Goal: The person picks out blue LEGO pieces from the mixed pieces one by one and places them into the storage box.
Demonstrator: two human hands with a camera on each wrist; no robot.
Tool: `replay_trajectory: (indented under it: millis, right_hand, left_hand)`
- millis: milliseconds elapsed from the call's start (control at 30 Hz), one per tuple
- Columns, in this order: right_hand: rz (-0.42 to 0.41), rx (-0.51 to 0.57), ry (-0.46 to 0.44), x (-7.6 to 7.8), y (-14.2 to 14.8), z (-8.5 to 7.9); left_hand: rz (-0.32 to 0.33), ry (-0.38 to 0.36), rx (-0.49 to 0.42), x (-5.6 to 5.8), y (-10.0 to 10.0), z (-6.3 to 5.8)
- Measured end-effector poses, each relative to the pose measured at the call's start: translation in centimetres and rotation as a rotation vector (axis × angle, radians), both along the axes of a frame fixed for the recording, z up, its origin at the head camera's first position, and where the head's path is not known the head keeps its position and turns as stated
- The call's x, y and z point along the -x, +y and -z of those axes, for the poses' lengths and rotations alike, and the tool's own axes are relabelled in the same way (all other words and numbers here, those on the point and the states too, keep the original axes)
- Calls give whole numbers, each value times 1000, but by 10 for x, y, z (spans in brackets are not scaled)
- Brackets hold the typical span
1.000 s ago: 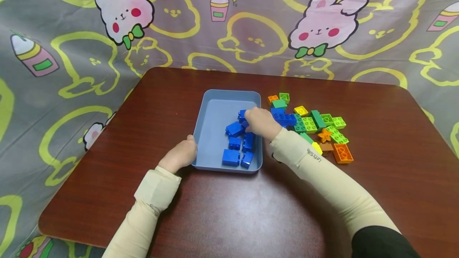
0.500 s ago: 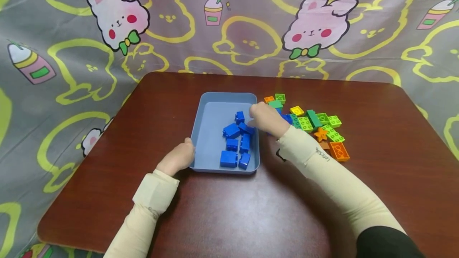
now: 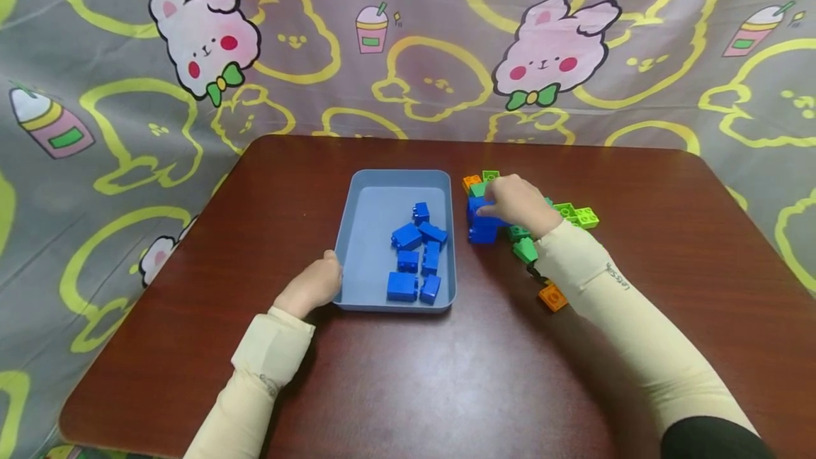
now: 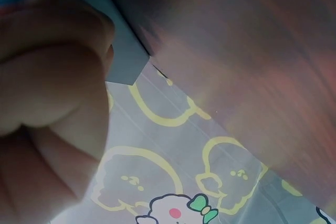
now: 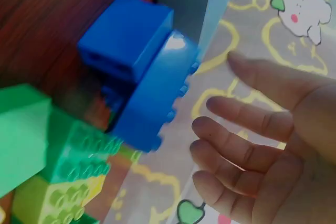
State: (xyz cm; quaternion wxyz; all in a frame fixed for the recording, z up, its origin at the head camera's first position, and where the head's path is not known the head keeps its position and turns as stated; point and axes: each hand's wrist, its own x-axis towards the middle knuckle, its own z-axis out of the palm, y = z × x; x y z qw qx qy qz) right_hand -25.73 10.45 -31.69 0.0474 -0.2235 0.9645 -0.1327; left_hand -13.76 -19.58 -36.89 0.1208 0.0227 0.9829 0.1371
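My left hand (image 3: pixel 311 283) grips the near left edge of a blue-grey tray (image 3: pixel 376 211), its fingers curled at the wall. Several blue toy bricks (image 3: pixel 403 287) lie in the tray's right half. Right of the tray, my right hand (image 3: pixel 519 204) hovers at a small stack of blue bricks (image 3: pixel 482 234). The right wrist view shows its fingers apart and relaxed, with nothing held, facing a long studded blue brick (image 5: pixel 157 93). A second blue brick (image 5: pixel 126 35) sits against that one.
Green bricks (image 3: pixel 525 250), orange bricks (image 3: pixel 553 297) and lime bricks (image 3: pixel 585 217) spread beside and under my right arm, which hides some of them. The brown table (image 3: pixel 395 381) ends at a patterned cloth (image 3: pixel 440 41) behind.
My right hand has let go of a blue brick in the tray and moved right to the blue bricks outside. My left hand keeps its grip on the tray edge.
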Motion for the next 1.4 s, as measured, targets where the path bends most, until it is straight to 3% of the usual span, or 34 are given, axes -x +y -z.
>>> replay_trajectory:
  millis: [767, 1100, 1400]
  right_hand:
    - [-78, -48, -129, 11, 10, 21]
    - [-164, -4, -73, 16, 13, 27]
    - [-171, 10, -84, 15, 14, 27]
  left_hand:
    - [4, 20, -32, 0, -3, 3]
    - [12, 32, -30, 0, -2, 3]
    - [17, 49, -24, -1, -1, 2]
